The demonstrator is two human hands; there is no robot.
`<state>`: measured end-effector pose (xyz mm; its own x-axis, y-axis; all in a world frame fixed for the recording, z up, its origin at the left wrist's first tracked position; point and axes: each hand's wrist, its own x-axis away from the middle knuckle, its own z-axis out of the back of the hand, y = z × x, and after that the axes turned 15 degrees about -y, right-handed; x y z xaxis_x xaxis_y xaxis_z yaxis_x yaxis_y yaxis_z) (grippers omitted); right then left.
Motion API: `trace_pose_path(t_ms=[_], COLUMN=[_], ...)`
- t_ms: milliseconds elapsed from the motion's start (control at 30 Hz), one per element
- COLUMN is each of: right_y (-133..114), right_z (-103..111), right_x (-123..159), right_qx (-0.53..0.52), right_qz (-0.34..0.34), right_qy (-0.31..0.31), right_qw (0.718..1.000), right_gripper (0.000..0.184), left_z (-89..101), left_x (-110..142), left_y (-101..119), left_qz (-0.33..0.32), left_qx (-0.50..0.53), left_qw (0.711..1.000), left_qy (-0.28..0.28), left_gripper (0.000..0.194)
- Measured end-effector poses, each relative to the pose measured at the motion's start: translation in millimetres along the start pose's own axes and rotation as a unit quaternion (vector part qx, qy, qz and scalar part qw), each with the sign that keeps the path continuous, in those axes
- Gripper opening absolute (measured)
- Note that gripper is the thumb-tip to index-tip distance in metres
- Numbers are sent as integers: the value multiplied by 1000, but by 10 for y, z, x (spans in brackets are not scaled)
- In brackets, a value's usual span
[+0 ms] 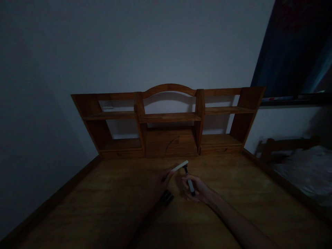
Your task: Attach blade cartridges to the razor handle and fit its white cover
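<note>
My right hand [195, 188] is closed around the grey and black handle of a razor [191, 186], whose dark head points up and away from me. The razor's head touches or nearly touches a slim white stick [180, 166]; I cannot tell which. My left hand [162, 181] grips the lower end of this stick, its fingers dim in the shadow. Below and between the hands, a small black ridged object [167, 197] lies on the wooden desk [124, 180]; its kind is unclear in the low light.
A wooden shelf unit [169, 118] stands along the desk's back edge against the pale wall [166, 45]. Raised wooden edges run along both sides of the desk. To the right are a dark window or curtain [293, 52] and a pale plastic-like bundle [308, 169].
</note>
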<state>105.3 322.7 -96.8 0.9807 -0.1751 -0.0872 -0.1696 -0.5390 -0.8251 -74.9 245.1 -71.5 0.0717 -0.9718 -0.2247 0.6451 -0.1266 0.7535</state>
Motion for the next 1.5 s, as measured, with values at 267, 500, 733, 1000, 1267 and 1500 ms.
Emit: trace_pose_path(t_ms=[267, 500, 733, 1000, 1267, 1500], right_y=[-23, -2, -12, -19, -15, -43], right_z=[-24, 37, 7, 22, 54, 1], right_x=[-6, -12, -1, -14, -16, -4], right_qx=[7, 0, -3, 11, -2, 0], right_qz=[21, 36, 39, 41, 24, 42], right_qy=[-21, -24, -21, -18, -9, -26], right_qw=[1000, 999, 999, 999, 1000, 999], right_gripper=[36, 35, 36, 36, 36, 37], left_z=[53, 6, 15, 24, 10, 18], left_x=[0, 18, -21, 3, 11, -4], left_y=[-56, -28, -83, -23, -51, -55], left_qz=[16, -18, 5, -1, -26, -1], left_qx=[-5, 2, 5, 11, 4, 6], left_qw=[1000, 999, 1000, 1000, 999, 1000], left_qy=[13, -29, 15, -23, -33, 0], left_gripper=[41, 41, 41, 37, 36, 38])
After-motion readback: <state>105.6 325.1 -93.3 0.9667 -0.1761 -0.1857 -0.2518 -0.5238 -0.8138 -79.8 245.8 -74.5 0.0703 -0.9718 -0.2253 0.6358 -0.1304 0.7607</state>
